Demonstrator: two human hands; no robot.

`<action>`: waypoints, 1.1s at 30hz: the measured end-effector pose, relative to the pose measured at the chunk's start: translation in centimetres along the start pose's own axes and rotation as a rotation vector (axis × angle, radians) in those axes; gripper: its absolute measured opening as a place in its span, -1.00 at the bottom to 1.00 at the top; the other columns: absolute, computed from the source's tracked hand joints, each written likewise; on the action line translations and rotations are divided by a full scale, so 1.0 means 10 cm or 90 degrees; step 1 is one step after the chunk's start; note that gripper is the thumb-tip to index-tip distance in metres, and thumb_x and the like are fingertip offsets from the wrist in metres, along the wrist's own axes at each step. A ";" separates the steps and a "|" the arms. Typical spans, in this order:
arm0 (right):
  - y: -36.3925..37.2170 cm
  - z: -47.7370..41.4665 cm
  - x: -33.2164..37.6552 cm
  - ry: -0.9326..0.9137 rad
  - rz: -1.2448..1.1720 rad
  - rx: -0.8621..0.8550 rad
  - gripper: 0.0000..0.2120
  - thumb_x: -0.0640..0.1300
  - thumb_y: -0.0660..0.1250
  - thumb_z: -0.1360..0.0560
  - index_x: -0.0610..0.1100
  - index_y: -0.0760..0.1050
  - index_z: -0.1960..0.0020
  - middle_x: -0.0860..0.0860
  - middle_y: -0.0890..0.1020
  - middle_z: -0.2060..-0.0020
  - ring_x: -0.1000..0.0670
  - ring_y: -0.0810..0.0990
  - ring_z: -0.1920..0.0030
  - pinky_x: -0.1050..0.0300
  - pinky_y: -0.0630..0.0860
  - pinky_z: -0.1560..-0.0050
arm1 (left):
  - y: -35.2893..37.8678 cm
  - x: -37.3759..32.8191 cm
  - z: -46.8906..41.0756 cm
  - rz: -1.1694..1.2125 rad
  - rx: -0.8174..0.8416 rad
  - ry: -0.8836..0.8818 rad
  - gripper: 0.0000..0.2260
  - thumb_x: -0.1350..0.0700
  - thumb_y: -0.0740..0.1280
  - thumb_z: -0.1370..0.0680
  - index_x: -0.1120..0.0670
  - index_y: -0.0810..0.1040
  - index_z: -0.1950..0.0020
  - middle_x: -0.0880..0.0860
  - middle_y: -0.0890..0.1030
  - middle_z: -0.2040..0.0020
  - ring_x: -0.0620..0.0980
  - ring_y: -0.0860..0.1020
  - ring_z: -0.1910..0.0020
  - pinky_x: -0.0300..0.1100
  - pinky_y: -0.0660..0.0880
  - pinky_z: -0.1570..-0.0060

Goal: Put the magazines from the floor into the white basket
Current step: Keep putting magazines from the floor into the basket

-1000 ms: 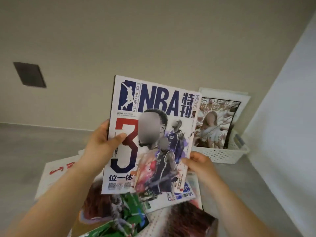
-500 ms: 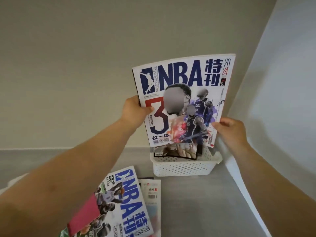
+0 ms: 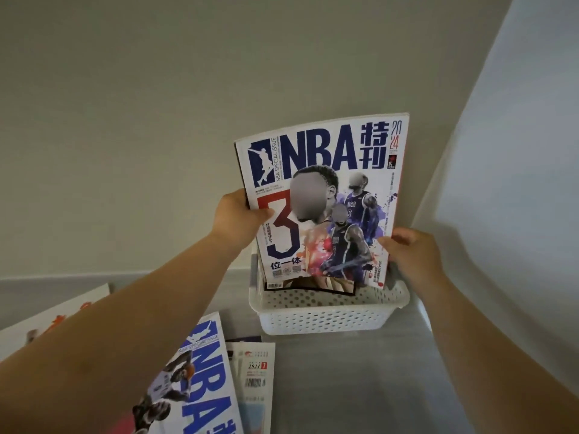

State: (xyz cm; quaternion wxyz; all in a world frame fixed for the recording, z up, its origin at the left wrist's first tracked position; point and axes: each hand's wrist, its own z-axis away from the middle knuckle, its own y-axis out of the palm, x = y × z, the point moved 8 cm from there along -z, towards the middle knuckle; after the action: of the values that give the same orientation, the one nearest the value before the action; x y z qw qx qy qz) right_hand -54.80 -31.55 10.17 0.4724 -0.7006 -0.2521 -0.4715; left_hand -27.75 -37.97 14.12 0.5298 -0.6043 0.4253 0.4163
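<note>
Both hands gripping NBA mag (image 3: 326,195) upright: left hand (image 3: 239,219) on spine, right hand (image 3: 407,255) at lower corner. Bottom edge prob. inside basket (image 3: 326,317), w/ another mag (image 3: 313,285).

Both hands (image 3: 239,219) (image 3: 410,256) hold the NBA magazine (image 3: 326,195) upright over the white basket (image 3: 326,314).
</note>
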 end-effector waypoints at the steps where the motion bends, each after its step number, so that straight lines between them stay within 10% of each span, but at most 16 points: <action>1: 0.05 0.01 -0.05 0.012 0.007 0.008 -0.89 -0.23 0.30 -0.45 -0.15 0.54 0.24 -0.19 0.63 0.24 -0.17 0.60 0.25 0.13 0.50 0.38 | 0.00 0.05 -0.01 -0.015 0.005 0.000 -0.77 0.33 0.33 -0.42 0.20 0.54 -0.07 0.01 0.54 0.11 0.00 0.52 0.13 -0.18 0.43 0.16; 7: 0.18 -0.02 -0.32 0.045 0.010 -0.030 -0.92 -0.32 0.23 -0.46 -0.27 0.49 0.08 -0.24 0.62 0.15 -0.27 0.58 0.12 0.07 0.43 0.25 | 0.15 0.29 -0.04 -0.093 0.036 -0.003 -0.80 0.25 0.35 -0.42 0.13 0.55 -0.03 -0.05 0.55 0.16 -0.15 0.49 0.29 -0.40 0.34 0.37; 11: 0.28 -0.09 -0.30 0.032 -0.076 -0.013 -0.64 -0.32 0.24 -0.46 -0.10 0.38 -0.22 -0.02 0.53 -0.14 0.00 0.45 -0.16 0.13 0.35 -0.10 | 0.14 0.25 -0.03 -0.146 -0.058 0.084 -0.66 0.16 0.40 -0.39 0.10 0.40 -0.12 -0.04 0.47 0.06 -0.12 0.45 0.21 -0.26 0.40 0.22; 16: 0.45 -0.22 -0.29 0.050 -0.162 0.051 -0.48 -0.41 0.15 -0.46 -0.03 0.27 -0.34 0.07 0.48 -0.11 0.20 0.47 0.06 0.49 0.41 0.37 | 0.16 0.41 -0.08 -0.198 -0.027 0.073 -0.55 0.12 0.28 -0.49 0.10 0.24 -0.34 0.09 0.39 -0.32 0.02 0.45 -0.15 -0.06 0.42 -0.10; 20: 0.52 -0.29 -0.29 0.078 -0.200 0.021 -0.41 -0.43 0.14 -0.42 -0.07 0.18 -0.39 -0.04 0.38 -0.34 0.00 0.43 -0.19 0.19 0.47 -0.02 | 0.31 0.48 -0.11 -0.253 0.056 0.048 -0.71 0.13 0.13 -0.56 0.07 0.31 -0.29 0.11 0.53 -0.22 0.11 0.51 -0.14 -0.11 0.42 -0.01; 23: 0.52 -0.30 -0.21 0.037 -0.207 0.017 -0.44 -0.43 0.16 -0.42 -0.03 0.25 -0.33 -0.01 0.47 -0.24 0.11 0.48 -0.06 0.40 0.37 0.17 | 0.27 0.49 -0.11 -0.299 0.023 0.050 -0.74 0.12 0.11 -0.57 0.11 0.35 -0.24 0.14 0.57 -0.16 0.15 0.55 -0.07 -0.09 0.45 0.04; 26: 0.50 -0.28 -0.27 0.040 -0.173 0.019 -0.42 -0.40 0.17 -0.45 -0.04 0.16 -0.40 -0.04 0.36 -0.36 -0.04 0.35 -0.32 0.25 0.27 -0.17 | 0.29 0.44 -0.11 -0.335 0.033 0.080 -0.73 0.09 0.12 -0.56 0.06 0.33 -0.26 0.11 0.59 -0.12 0.14 0.57 -0.03 -0.04 0.50 0.05; 33: 0.45 -0.19 -0.25 0.048 -0.089 0.042 -0.37 -0.34 0.21 -0.47 -0.06 0.04 -0.44 -0.10 0.23 -0.43 -0.08 0.23 -0.39 0.16 0.21 -0.17 | 0.25 0.55 -0.09 -0.371 0.083 0.016 -0.56 0.01 0.16 -0.54 0.04 0.15 -0.39 0.10 0.47 -0.28 0.13 0.50 -0.17 -0.01 0.46 -0.03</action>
State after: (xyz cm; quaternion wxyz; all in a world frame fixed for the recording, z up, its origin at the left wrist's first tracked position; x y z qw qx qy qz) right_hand -53.09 -34.98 6.20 0.4704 -0.6469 -0.2983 -0.5208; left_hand -28.52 -39.45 8.25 0.6592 -0.6707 0.2666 0.2111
